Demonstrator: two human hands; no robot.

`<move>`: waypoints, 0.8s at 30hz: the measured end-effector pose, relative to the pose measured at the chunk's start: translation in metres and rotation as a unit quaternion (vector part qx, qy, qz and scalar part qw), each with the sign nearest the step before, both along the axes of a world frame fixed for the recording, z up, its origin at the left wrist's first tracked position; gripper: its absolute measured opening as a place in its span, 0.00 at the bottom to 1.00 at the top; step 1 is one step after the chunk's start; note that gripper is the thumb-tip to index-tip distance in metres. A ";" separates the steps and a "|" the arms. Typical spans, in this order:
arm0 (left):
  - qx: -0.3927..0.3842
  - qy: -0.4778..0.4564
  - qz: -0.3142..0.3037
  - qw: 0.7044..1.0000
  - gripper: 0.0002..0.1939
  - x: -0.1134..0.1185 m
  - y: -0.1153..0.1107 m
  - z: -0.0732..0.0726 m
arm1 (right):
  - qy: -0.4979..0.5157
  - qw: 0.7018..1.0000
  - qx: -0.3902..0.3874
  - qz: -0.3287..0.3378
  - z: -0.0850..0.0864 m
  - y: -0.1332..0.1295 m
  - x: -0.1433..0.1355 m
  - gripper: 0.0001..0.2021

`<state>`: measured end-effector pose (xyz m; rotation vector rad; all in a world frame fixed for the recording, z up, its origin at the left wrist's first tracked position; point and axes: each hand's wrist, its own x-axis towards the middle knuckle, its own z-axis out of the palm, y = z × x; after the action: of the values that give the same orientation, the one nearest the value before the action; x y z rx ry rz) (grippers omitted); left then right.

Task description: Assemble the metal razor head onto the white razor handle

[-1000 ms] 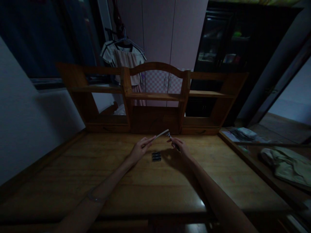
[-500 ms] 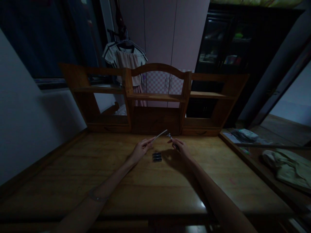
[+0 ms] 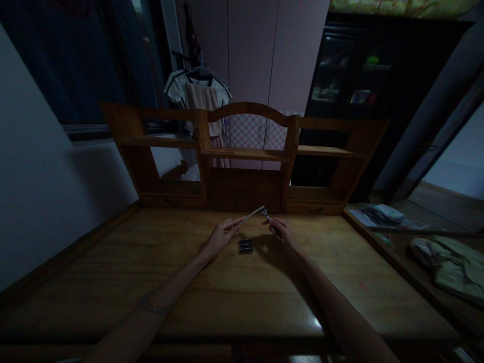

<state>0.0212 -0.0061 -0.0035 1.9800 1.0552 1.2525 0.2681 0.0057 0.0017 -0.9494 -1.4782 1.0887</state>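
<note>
The left hand [image 3: 220,238] is closed on one end of a thin, pale stick [image 3: 250,215]. The stick is long and straight. It slants away from the left hand and over to the right, so its far tip is nearer to the fingers of the right hand [image 3: 284,233].

The right hand is closed on the dark handle of a small tool [image 3: 268,217]. The tool leans away from the right hand and a bit to the left, with its shiny head right by the tip of the stick. I cannot tell if the two touch.

Three small dark bars [image 3: 245,246] lie side by side on the wooden counter [image 3: 242,297]. They are between the hands and a little closer to the person, with the left hand nearer. Their long sides run from left to right.
</note>
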 end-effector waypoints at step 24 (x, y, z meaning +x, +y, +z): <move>0.026 0.030 0.010 0.999 0.21 -0.001 -0.002 0.001 | 0.008 1.000 -0.014 0.002 -0.004 0.003 0.001 0.17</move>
<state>0.0206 -0.0082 -0.0023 2.0625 1.0840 1.2501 0.2695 0.0091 -0.0019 -0.9560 -1.4562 1.1212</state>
